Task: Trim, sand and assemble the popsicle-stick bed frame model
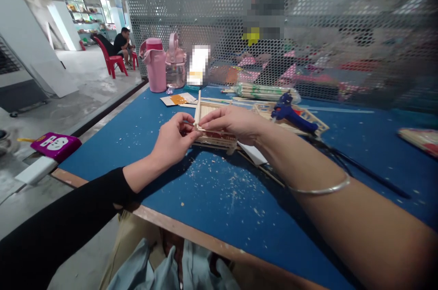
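A small model built of thin pale wooden sticks (pixel 207 110) rests on the blue table, with one stick standing upright at its left corner. At that corner, my left hand (pixel 173 140) is closed, thumb and fingers pinching the model's edge. My right hand (pixel 236 122) reaches over the model from the right, its fingertips pinched together at the same corner. The fingers cover much of the joint, so any tiny piece between them is hidden. Right of my right hand, a blue hot glue gun (pixel 290 115) lies on another stick frame (pixel 320 122).
Behind the model lie a plastic-wrapped stick bundle (pixel 263 92) and cards (pixel 178 99). A pink flask (pixel 157 70) and pink bottle (pixel 175 73) stand at the back left. A perforated metal panel (pixel 205 11) rises behind. A purple box (pixel 56 146) sits left; a person (pixel 122 45) sits farther off.
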`<state>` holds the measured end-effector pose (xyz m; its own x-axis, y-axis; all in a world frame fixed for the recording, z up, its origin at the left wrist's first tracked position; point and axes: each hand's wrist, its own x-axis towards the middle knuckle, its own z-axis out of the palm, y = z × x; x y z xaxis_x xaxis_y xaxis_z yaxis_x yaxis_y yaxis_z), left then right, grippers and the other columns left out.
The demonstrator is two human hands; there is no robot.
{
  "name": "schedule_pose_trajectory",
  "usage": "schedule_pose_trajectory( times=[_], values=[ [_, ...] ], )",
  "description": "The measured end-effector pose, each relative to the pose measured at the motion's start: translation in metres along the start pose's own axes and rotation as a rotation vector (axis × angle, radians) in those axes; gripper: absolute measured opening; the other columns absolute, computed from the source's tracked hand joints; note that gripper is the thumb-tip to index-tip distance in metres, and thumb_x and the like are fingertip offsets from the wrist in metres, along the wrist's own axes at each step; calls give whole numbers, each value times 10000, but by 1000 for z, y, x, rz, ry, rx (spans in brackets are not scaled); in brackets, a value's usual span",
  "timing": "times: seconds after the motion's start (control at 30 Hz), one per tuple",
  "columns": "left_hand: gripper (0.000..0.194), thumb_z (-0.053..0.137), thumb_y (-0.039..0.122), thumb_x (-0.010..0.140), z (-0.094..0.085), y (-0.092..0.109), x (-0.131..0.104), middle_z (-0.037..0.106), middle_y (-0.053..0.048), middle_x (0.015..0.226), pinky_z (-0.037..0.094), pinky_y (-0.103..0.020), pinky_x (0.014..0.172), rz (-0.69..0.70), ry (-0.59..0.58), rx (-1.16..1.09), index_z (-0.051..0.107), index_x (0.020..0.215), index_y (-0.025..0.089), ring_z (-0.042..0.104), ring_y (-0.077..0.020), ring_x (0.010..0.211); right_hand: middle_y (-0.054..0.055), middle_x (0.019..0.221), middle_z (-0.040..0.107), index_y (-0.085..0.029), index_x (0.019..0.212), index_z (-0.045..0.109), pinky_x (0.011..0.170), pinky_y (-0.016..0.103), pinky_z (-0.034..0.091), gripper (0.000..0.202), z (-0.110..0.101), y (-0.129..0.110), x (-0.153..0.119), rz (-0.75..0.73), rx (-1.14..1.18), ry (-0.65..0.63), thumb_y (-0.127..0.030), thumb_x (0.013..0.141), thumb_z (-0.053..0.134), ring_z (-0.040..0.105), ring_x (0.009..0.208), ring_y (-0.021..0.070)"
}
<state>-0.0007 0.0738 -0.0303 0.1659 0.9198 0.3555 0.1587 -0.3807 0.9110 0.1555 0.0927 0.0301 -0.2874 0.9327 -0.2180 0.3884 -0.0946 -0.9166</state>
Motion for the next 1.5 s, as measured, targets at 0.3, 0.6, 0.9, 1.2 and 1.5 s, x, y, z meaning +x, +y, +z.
schedule_pose_trajectory(
  times=[0.3, 0.6, 0.9, 1.2, 1.5],
  values=[
    [211, 633, 121, 727, -2, -1, 1, 601, 29, 645, 422, -244, 606, 1, -22, -15, 481, 865, 170, 567, -96, 610, 26, 675, 659, -203, 766, 707, 550, 289, 378, 235, -10, -3, -5, -223, -650, 82, -373, 733, 548, 538, 597, 151],
    [208, 653, 116, 722, -4, -4, 3, 595, 31, 651, 443, -235, 603, 22, -33, -26, 500, 856, 161, 570, -94, 620, 17, 597, 613, -179, 690, 693, 515, 275, 319, 236, -1, -2, -9, -244, -851, 42, -397, 699, 603, 501, 569, 138],
    [94, 706, 136, 690, -15, -5, 1, 618, -32, 795, 473, -301, 712, 88, -117, 276, 639, 752, 157, 561, -144, 752, 16, 570, 596, -197, 645, 664, 511, 282, 254, 171, 5, -6, -16, -469, -1123, 83, -289, 727, 545, 442, 524, 121],
    [105, 607, 251, 791, -13, -4, 1, 646, -39, 767, 438, -278, 644, 131, -150, 269, 650, 787, 156, 561, -140, 705, 1, 502, 558, -204, 616, 646, 497, 281, 242, 168, 5, -4, -13, -444, -1088, 75, -322, 707, 568, 437, 485, 117],
    [92, 583, 212, 789, -18, -5, 7, 648, -34, 740, 426, -280, 636, 198, -222, 292, 656, 754, 168, 557, -142, 686, -17, 551, 550, -196, 661, 615, 509, 266, 308, 160, 0, 0, -12, -403, -850, -17, -332, 720, 556, 466, 515, 112]
  ],
)
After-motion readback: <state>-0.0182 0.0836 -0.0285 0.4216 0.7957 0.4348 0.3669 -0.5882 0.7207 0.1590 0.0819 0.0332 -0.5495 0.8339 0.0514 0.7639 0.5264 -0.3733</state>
